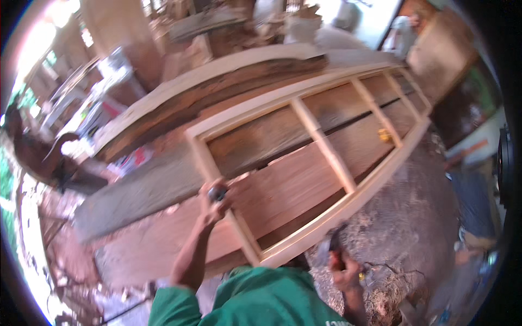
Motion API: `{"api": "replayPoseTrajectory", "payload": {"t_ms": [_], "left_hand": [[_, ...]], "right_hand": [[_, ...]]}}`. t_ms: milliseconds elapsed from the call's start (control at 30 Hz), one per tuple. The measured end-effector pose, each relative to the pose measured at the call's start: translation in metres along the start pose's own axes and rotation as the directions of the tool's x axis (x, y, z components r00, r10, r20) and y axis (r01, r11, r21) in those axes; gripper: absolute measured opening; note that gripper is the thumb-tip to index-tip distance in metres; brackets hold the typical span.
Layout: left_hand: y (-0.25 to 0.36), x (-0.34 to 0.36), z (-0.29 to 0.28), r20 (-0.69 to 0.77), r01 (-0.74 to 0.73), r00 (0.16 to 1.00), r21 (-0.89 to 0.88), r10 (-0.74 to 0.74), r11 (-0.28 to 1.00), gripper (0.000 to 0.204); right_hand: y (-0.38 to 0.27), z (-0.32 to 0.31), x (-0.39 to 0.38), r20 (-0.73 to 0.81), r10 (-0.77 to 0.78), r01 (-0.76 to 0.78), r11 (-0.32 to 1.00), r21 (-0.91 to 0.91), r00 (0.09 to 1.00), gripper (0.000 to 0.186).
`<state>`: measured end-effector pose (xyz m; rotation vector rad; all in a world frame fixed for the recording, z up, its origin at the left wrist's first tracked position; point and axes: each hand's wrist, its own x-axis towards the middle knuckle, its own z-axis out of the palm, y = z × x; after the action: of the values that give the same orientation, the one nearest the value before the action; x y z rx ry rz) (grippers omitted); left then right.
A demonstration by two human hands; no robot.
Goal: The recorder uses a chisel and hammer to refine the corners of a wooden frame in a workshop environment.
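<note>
A pale wooden frame (334, 163) with several crosspieces lies across thick planks (288, 179). At the frame's left end piece, my left hand (213, 205) is closed around a dark, rounded thing with a greyish top (217, 193); blur hides its kind. Low on the right, beyond the frame's near rail, my right hand (347, 276) grips a tool with a red-orange and black handle (337, 259). A greyish flat part of it points up toward the rail; I cannot tell its kind. The tool looks apart from the frame.
A yellow object (385, 135) sits inside the frame by a crosspiece. Behind stands a long, rough-edged slab (217, 87). Wood shavings (383, 304) cover the floor at the lower right. A dark curved object (60, 152) is at the far left, and a person (401, 35) is at the back right.
</note>
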<state>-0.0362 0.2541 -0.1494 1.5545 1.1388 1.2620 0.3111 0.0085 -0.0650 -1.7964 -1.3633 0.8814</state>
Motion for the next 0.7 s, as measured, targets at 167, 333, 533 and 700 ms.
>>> {"api": "replayPoseTrajectory", "payload": {"t_ms": [167, 333, 533, 700], "left_hand": [[-0.002, -0.015, -0.003, -0.028, 0.011, 1.0, -0.032, -0.012, 0.999, 0.042], [0.01, -0.013, 0.003, 0.017, 0.0, 1.0, -0.236, 0.004, 0.972, 0.025], [-0.002, -0.022, 0.0, -0.165, -0.009, 0.984, -0.459, -0.075, 0.888, 0.032], [0.03, 0.019, 0.0, 0.165, 0.071, 0.98, 0.234, -0.112, 0.97, 0.04]], "right_hand": [[0.014, 0.02, 0.009, 0.088, -0.031, 0.031, 1.0, 0.001, 0.996, 0.064], [-0.027, 0.027, 0.035, -0.001, -0.428, 0.428, 0.904, -0.029, 0.904, 0.066], [-0.069, 0.034, 0.081, 0.2, -0.472, 0.445, 0.88, 0.167, 0.859, 0.057], [-0.102, 0.019, 0.099, 0.156, -0.6, 0.604, 0.796, 0.023, 0.785, 0.048]]}}
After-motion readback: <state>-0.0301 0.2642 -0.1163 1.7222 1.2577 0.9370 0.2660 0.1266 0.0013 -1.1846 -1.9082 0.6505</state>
